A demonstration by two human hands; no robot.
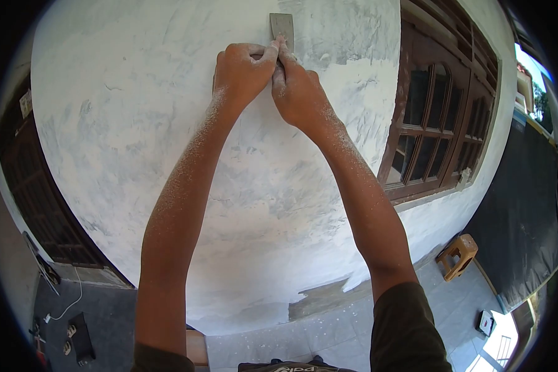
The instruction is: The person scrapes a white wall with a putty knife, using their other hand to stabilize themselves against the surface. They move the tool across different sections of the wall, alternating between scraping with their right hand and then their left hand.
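Note:
My right hand (pixel 301 93) is closed around a putty knife (pixel 282 25), its flat grey blade pointing up against the patchy white wall (pixel 279 180). Just beside it, my left hand (pixel 245 71) is closed too, its fingertips meeting the right hand's near the base of the blade. What the left fingers grip, if anything, is hidden. White powder covers both hands and the forearms. Grey smears show through the white coat around the blade.
A brown wooden window (pixel 440 111) is set in the wall on the right, and a dark wooden door (pixel 37 186) at left. A brown plastic stool (pixel 457 256) stands on the tiled floor, near a black sheet (pixel 514 211). A white cable (pixel 74 304) lies lower left.

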